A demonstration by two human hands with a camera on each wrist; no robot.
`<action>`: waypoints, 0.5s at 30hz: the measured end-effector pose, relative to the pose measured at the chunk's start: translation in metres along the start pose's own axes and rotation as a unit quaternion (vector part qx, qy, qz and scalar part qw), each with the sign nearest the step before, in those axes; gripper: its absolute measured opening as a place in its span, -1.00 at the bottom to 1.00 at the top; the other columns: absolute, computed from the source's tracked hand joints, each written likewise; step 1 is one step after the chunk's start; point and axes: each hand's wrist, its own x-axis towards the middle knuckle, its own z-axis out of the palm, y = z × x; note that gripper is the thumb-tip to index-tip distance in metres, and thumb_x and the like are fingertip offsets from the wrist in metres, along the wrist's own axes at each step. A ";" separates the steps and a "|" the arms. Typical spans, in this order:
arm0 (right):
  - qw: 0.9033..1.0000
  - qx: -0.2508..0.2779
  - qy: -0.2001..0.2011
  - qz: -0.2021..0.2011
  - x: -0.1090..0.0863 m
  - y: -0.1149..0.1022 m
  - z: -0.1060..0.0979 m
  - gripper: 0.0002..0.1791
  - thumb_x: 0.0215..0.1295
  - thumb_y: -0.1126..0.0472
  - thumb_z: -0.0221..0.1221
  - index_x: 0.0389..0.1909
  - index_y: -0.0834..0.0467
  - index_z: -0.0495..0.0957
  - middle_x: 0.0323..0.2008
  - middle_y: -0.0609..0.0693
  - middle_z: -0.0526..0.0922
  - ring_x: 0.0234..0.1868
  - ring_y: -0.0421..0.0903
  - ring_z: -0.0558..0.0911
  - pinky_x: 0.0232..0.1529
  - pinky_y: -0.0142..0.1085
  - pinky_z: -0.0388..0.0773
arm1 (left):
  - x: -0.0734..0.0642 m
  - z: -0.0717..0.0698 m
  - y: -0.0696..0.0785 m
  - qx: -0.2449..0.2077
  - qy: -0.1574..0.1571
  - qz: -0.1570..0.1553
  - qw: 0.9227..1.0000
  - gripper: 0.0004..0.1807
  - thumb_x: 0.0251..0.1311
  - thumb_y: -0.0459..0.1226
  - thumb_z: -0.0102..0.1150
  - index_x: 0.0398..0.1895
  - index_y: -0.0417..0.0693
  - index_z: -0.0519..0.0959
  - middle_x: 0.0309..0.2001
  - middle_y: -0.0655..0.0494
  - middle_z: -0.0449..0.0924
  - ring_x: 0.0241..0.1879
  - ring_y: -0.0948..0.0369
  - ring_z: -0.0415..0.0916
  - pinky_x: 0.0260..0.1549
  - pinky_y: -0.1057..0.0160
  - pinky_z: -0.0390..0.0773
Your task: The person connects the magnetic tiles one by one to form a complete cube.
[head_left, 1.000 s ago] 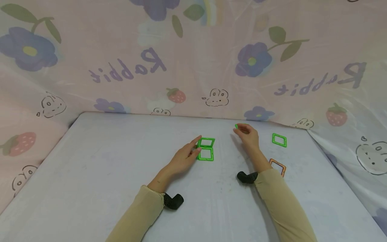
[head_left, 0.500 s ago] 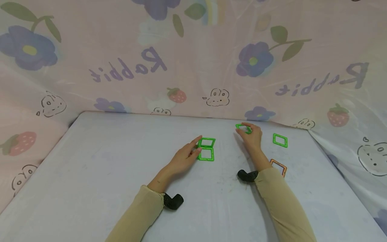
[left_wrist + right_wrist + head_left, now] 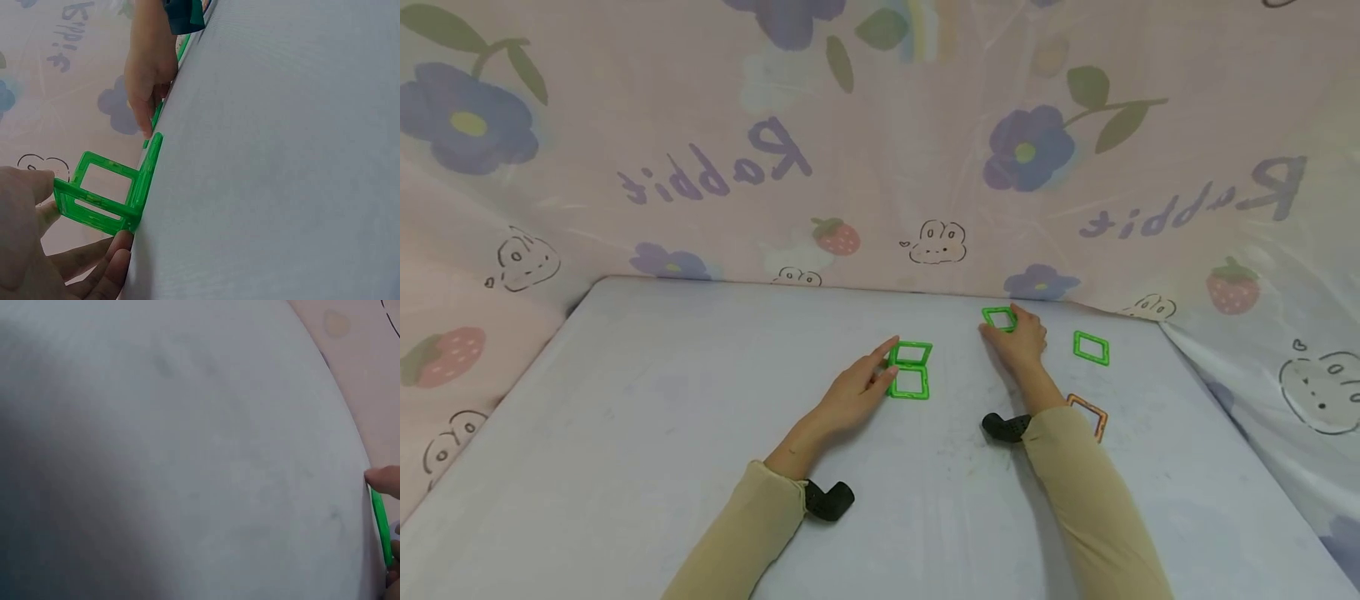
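Note:
Several green square magnetic tile frames are joined in a small structure mid-table. One lies flat and others stand up from it. My left hand holds the structure's left side; in the left wrist view, its fingers grip opposite edges of the standing side tile. Near the table's far edge, my right hand holds a separate green magnetic tile, which looks nearly flat on the table. In the right wrist view, the thumb and other fingers meet this tile, partly cut off by the frame.
Right of my right hand lies another green magnetic tile. An orange magnetic tile is nearer, partly covered by my right sleeve. A patterned curtain hangs behind the white table. Black devices are worn at both wrists.
The tile in my right hand has turned from edge-on to showing its square face, lowered nearly flat. My left hand and the joined structure have stayed in place.

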 end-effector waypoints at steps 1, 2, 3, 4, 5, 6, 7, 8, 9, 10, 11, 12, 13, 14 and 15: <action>1.000 -0.005 0.000 0.004 0.000 0.000 0.000 -0.16 0.25 -0.04 0.18 0.43 0.26 0.12 0.35 0.40 0.14 0.35 0.35 0.09 0.28 0.22 0.01 | 0.000 0.001 0.000 0.000 0.000 0.001 1.000 -0.45 0.48 -0.13 -0.16 0.49 0.07 0.11 0.05 -0.11 0.51 -0.33 0.22 0.37 -0.24 0.19 0.40; 1.000 -0.010 0.000 0.007 0.000 0.001 0.000 -0.17 0.26 -0.04 0.17 0.43 0.27 0.12 0.35 0.40 0.13 0.36 0.35 0.08 0.28 0.21 0.01 | 0.000 0.001 0.000 -0.001 0.000 0.002 1.000 -0.44 0.48 -0.13 -0.16 0.49 0.06 0.11 0.04 -0.11 0.51 -0.34 0.22 0.37 -0.25 0.19 0.40; 1.000 -0.012 0.002 0.010 0.000 0.001 -0.001 -0.17 0.26 -0.05 0.17 0.42 0.28 0.13 0.35 0.40 0.13 0.35 0.34 0.08 0.28 0.21 0.01 | 0.001 0.002 0.000 -0.002 0.000 0.002 1.000 -0.44 0.48 -0.13 -0.15 0.49 0.06 0.11 0.03 -0.11 0.51 -0.35 0.22 0.37 -0.26 0.19 0.39; 1.000 -0.014 0.004 0.012 0.000 0.002 -0.001 -0.18 0.27 -0.05 0.17 0.41 0.30 0.14 0.34 0.41 0.13 0.35 0.34 0.08 0.28 0.20 0.02 | 0.001 0.002 0.000 -0.003 0.001 0.003 1.000 -0.44 0.47 -0.13 -0.15 0.49 0.06 0.11 0.01 -0.10 0.51 -0.35 0.22 0.36 -0.27 0.19 0.39; 1.000 -0.013 0.007 0.014 0.000 0.002 -0.001 -0.18 0.27 -0.05 0.17 0.41 0.31 0.14 0.33 0.41 0.12 0.35 0.34 0.07 0.28 0.20 0.01 | 0.001 0.003 0.001 -0.004 0.001 0.003 1.000 -0.44 0.47 -0.13 -0.15 0.49 0.06 0.11 0.02 -0.10 0.51 -0.35 0.23 0.36 -0.27 0.20 0.39; 1.000 -0.013 0.009 0.016 0.000 0.002 -0.001 -0.18 0.27 -0.05 0.17 0.40 0.32 0.15 0.32 0.42 0.12 0.34 0.34 0.07 0.28 0.20 0.01 | 0.001 0.003 0.001 -0.004 0.002 0.002 1.000 -0.44 0.47 -0.13 -0.15 0.49 0.06 0.12 0.03 -0.10 0.51 -0.35 0.23 0.36 -0.27 0.20 0.39; 1.000 -0.012 0.012 0.017 0.000 0.002 -0.001 -0.18 0.26 -0.05 0.17 0.40 0.32 0.16 0.32 0.42 0.12 0.33 0.34 0.08 0.27 0.19 0.02 | 0.002 0.003 0.001 -0.004 0.002 0.003 1.000 -0.44 0.47 -0.12 -0.14 0.49 0.06 0.11 0.02 -0.10 0.51 -0.35 0.23 0.36 -0.27 0.20 0.39; 1.000 -0.013 0.015 0.018 0.000 0.002 -0.001 -0.18 0.26 -0.06 0.18 0.39 0.32 0.17 0.31 0.42 0.12 0.33 0.35 0.09 0.28 0.19 0.03 | 0.001 0.003 0.001 -0.005 0.003 0.002 1.000 -0.44 0.47 -0.12 -0.14 0.49 0.06 0.12 0.02 -0.10 0.51 -0.36 0.23 0.36 -0.28 0.20 0.39; 1.000 -0.016 0.016 0.019 -0.001 0.002 -0.001 -0.18 0.26 -0.06 0.19 0.39 0.32 0.18 0.30 0.42 0.13 0.32 0.35 0.10 0.28 0.18 0.03 | 0.002 0.003 0.001 -0.004 0.002 0.002 1.000 -0.44 0.47 -0.12 -0.14 0.49 0.06 0.11 0.01 -0.10 0.51 -0.36 0.23 0.35 -0.28 0.20 0.38; 0.999 -0.020 0.016 0.020 -0.001 0.001 -0.001 -0.18 0.26 -0.07 0.19 0.39 0.32 0.18 0.30 0.43 0.13 0.31 0.36 0.11 0.28 0.17 0.05 | 0.002 0.003 0.000 -0.002 0.002 0.000 1.000 -0.44 0.47 -0.12 -0.15 0.49 0.07 0.11 0.00 -0.09 0.51 -0.36 0.23 0.35 -0.29 0.21 0.38; 0.999 -0.024 0.016 0.022 -0.001 0.001 -0.001 -0.18 0.25 -0.07 0.19 0.38 0.32 0.19 0.29 0.43 0.14 0.31 0.36 0.13 0.28 0.16 0.06 | 0.002 0.003 0.000 0.000 0.001 -0.001 1.000 -0.44 0.47 -0.12 -0.15 0.49 0.08 0.11 0.00 -0.08 0.51 -0.36 0.23 0.35 -0.30 0.22 0.37; 0.999 -0.029 0.015 0.023 -0.002 -0.001 -0.001 -0.18 0.25 -0.08 0.19 0.38 0.33 0.19 0.29 0.44 0.15 0.30 0.37 0.14 0.27 0.16 0.08 | 0.002 0.002 -0.001 0.001 0.001 -0.002 1.000 -0.44 0.47 -0.12 -0.15 0.49 0.08 0.11 -0.02 -0.08 0.51 -0.37 0.23 0.34 -0.31 0.22 0.37; 0.999 -0.034 0.013 0.025 -0.003 -0.002 -0.002 -0.17 0.24 -0.08 0.20 0.38 0.33 0.20 0.28 0.45 0.16 0.29 0.37 0.15 0.27 0.15 0.09 | 0.002 0.002 -0.002 0.002 0.000 -0.003 1.000 -0.44 0.48 -0.13 -0.15 0.50 0.08 0.10 -0.04 -0.08 0.51 -0.37 0.23 0.34 -0.32 0.22 0.36; 0.999 -0.038 0.011 0.027 -0.003 -0.003 -0.002 -0.17 0.24 -0.08 0.19 0.37 0.33 0.20 0.27 0.46 0.17 0.28 0.38 0.17 0.27 0.14 0.11 | 0.001 0.001 -0.002 0.003 0.000 -0.005 1.000 -0.44 0.48 -0.13 -0.16 0.50 0.08 0.10 -0.05 -0.07 0.51 -0.38 0.23 0.33 -0.33 0.23 0.36; 0.999 -0.039 0.009 0.030 -0.004 -0.004 -0.003 -0.17 0.23 -0.08 0.20 0.37 0.34 0.21 0.26 0.46 0.18 0.28 0.39 0.18 0.26 0.14 0.12 | 0.001 0.001 -0.002 0.005 0.001 -0.005 1.000 -0.44 0.48 -0.13 -0.16 0.50 0.08 0.10 -0.06 -0.07 0.51 -0.37 0.23 0.33 -0.33 0.23 0.36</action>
